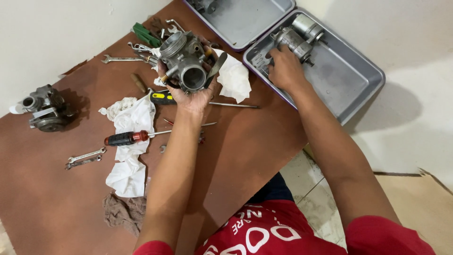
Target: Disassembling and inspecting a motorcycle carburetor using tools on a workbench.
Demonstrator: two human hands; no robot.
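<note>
My left hand (194,98) holds a grey metal carburetor (185,62) up above the brown board, its round bore facing me. My right hand (284,70) reaches into a grey metal tray (349,80) at the upper right, fingers resting on small parts near a grey metal motor-like part (298,38) lying in the tray. Whether those fingers grip anything is hidden.
On the brown board (71,208) lie a red-handled screwdriver (126,138), a yellow-and-black screwdriver (163,98), white rags (130,141), wrenches (84,158), green-handled pliers (145,34) and a second carburetor (45,109) at the left. Another grey tray (245,19) sits at the top.
</note>
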